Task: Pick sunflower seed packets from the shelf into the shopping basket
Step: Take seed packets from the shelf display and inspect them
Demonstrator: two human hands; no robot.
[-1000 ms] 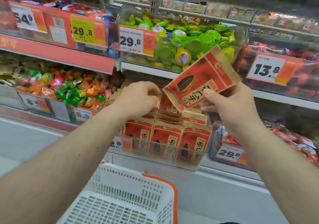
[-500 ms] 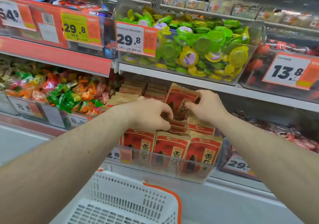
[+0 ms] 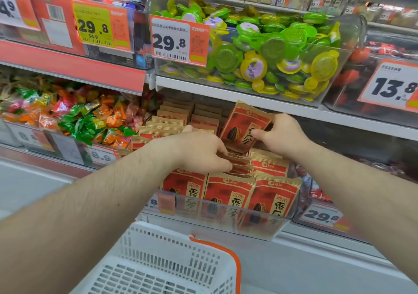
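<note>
Several red and tan sunflower seed packets stand in rows in a clear shelf bin on the lower shelf. My right hand pinches one packet, tilted above the rows. My left hand has its fingers curled round the tops of packets in the middle row. The white shopping basket with an orange rim sits below, between my forearms; the part of its inside that shows holds nothing.
A bin of green and yellow jelly cups sits on the shelf above. Wrapped candies fill the bin to the left. Price tags hang on the bin fronts. Dark red packets lie in the bin to the right.
My right hand has brought its packet down from in front of the jelly cups to just above the rows. My left hand has stayed gripping among the packets. The view moved closer.
</note>
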